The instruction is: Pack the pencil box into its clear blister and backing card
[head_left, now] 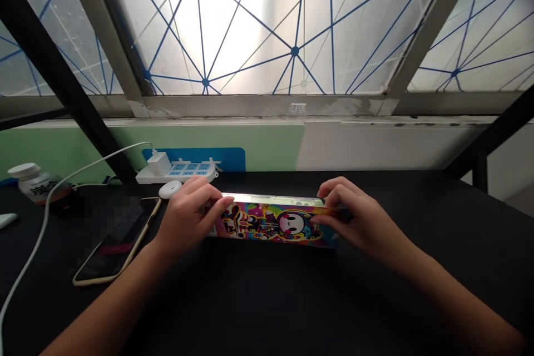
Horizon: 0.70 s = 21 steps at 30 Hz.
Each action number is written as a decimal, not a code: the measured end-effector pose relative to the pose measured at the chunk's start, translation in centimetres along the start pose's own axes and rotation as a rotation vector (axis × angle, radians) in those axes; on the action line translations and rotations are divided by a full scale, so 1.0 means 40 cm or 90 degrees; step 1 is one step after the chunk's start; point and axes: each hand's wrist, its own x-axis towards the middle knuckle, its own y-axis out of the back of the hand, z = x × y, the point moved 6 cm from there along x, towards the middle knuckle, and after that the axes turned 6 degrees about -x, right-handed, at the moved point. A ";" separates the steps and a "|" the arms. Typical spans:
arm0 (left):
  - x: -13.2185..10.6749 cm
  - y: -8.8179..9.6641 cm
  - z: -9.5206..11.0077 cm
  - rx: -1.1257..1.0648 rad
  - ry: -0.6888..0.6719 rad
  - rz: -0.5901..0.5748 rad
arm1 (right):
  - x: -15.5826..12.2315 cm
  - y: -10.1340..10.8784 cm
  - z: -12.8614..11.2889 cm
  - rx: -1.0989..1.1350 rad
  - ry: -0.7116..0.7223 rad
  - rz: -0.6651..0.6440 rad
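Observation:
Both hands grip a long, narrow box point(262, 223) with a colourful cartoon print, standing on its long edge on the black desk. My left hand point(189, 211) is closed on its left end, thumb and fingers along the top edge. At the right end, my right hand point(350, 214) pinches the box, its thumb on the printed face and its fingers curled behind. The upper side of the box shines pale in the window light. The far face of the box is hidden.
A phone point(120, 245) in a pale case lies left of my left hand. Behind it are a round white object point(170, 189) and a white power strip point(187, 171) with a plugged-in charger. A white cable point(47, 206) runs down the left side, near a white-capped bottle point(35, 182).

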 end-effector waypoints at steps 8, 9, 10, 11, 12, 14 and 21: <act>0.007 0.004 0.061 0.124 -0.110 -0.073 | -0.006 -0.003 -0.007 0.018 -0.017 -0.134; 0.009 0.001 0.064 0.131 -0.106 -0.094 | -0.009 -0.006 -0.006 0.025 -0.034 -0.153; 0.011 -0.002 0.064 0.132 -0.094 -0.115 | -0.011 -0.008 -0.005 0.034 -0.054 -0.170; 0.012 -0.005 0.064 0.127 -0.075 -0.134 | -0.014 -0.010 -0.003 0.046 -0.075 -0.181; 0.013 -0.007 0.062 0.115 -0.053 -0.150 | -0.016 -0.011 -0.002 0.057 -0.093 -0.189; 0.013 -0.009 0.059 0.088 -0.010 -0.167 | -0.019 -0.011 0.000 0.067 -0.112 -0.195; 0.001 -0.014 0.048 0.068 0.027 -0.154 | -0.021 -0.031 -0.027 -0.091 0.028 -0.078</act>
